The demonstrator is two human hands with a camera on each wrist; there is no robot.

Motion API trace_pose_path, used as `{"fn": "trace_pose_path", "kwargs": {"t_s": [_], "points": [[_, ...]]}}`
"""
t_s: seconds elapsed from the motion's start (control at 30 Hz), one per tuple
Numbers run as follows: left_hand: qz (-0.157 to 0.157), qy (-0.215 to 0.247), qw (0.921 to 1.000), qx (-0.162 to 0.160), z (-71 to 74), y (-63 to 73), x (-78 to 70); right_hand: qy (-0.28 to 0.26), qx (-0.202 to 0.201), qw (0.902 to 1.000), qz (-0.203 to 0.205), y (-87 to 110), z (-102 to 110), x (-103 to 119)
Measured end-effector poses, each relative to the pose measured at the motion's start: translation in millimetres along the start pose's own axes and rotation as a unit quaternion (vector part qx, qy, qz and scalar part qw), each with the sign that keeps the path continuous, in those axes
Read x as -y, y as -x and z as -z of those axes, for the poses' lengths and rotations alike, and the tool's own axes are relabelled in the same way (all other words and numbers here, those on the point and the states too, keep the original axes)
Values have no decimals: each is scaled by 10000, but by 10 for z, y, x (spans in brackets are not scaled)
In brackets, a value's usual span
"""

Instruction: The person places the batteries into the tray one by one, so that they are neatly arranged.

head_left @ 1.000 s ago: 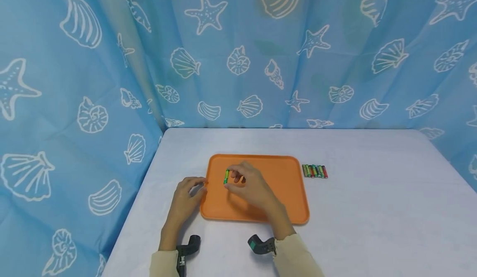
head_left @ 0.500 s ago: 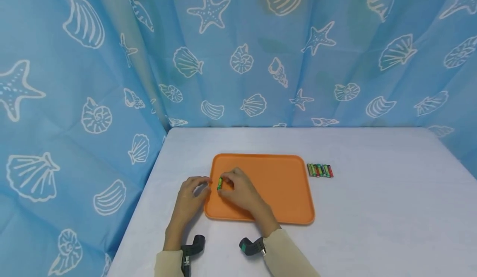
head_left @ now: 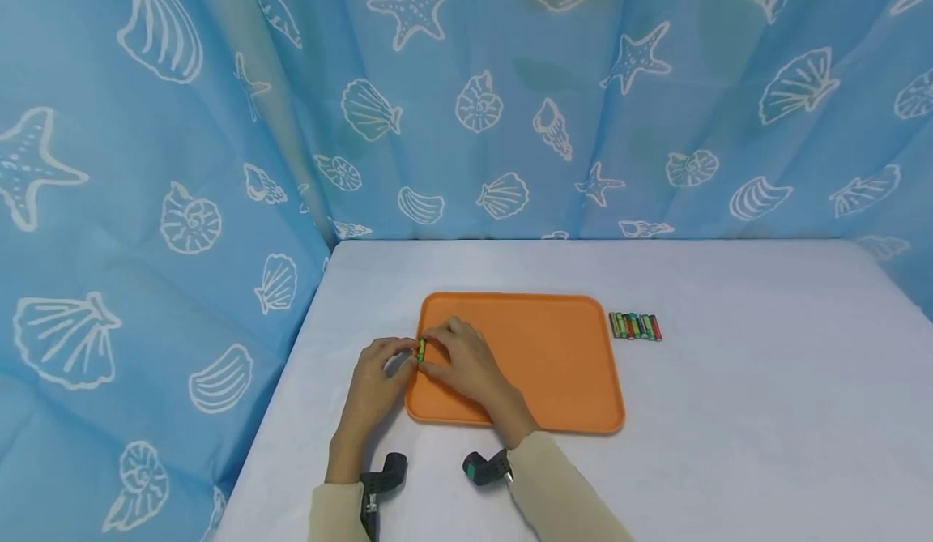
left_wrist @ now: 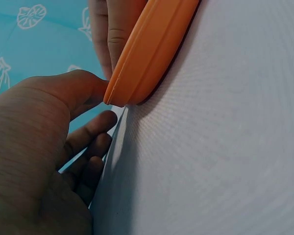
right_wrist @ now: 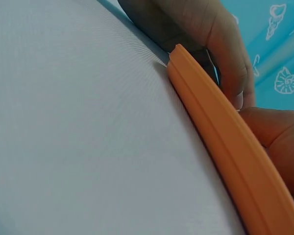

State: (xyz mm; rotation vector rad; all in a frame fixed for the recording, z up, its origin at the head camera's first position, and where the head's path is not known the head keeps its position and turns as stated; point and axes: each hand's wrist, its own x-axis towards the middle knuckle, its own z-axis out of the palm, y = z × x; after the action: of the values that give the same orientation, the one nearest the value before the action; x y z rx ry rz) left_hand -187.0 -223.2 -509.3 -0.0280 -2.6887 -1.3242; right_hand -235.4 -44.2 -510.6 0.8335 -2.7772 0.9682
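Observation:
My right hand [head_left: 468, 365] pinches a small green battery [head_left: 421, 349] between thumb and fingers, close over the left rim of an orange tray [head_left: 532, 356]. At that same rim my left hand [head_left: 375, 384] has its thumb and index finger apart, their tips near the battery's two ends. The left wrist view shows the left thumb [left_wrist: 90, 90] at the rim, with other fingers [left_wrist: 95, 139] loosely bent below it. From the right wrist, the tray wall [right_wrist: 225, 132] hides the battery, and fingers of both hands meet closely behind it.
A row of several coloured batteries [head_left: 636, 326] lies on the white tablecloth [head_left: 758, 380] right of the tray. A blue shell-patterned curtain [head_left: 510, 104] hangs behind and to the left. Black wrist cameras [head_left: 487, 469] sit on both wrists.
My right hand has carried the battery left and slightly downward, from over the tray to its left rim beside the left hand. The left hand has stayed at the rim. The head view has shifted slightly.

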Motion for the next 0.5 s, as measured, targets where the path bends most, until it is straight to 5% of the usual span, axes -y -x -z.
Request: {"fn": "trace_pose_path", "kwargs": {"t_s": [0.2,0.4,0.5], "points": [[114,-111,9999,43,2,-13,-45,-129,63,9999,-91,-3,54,-1],[294,-234,9993,90,10,5,-54,-1307,81,9911,-250,53,178,-34],[308,-256,9991,106,20,5,-53,-1452,-70,9889,-308,97,234,-81]]}}
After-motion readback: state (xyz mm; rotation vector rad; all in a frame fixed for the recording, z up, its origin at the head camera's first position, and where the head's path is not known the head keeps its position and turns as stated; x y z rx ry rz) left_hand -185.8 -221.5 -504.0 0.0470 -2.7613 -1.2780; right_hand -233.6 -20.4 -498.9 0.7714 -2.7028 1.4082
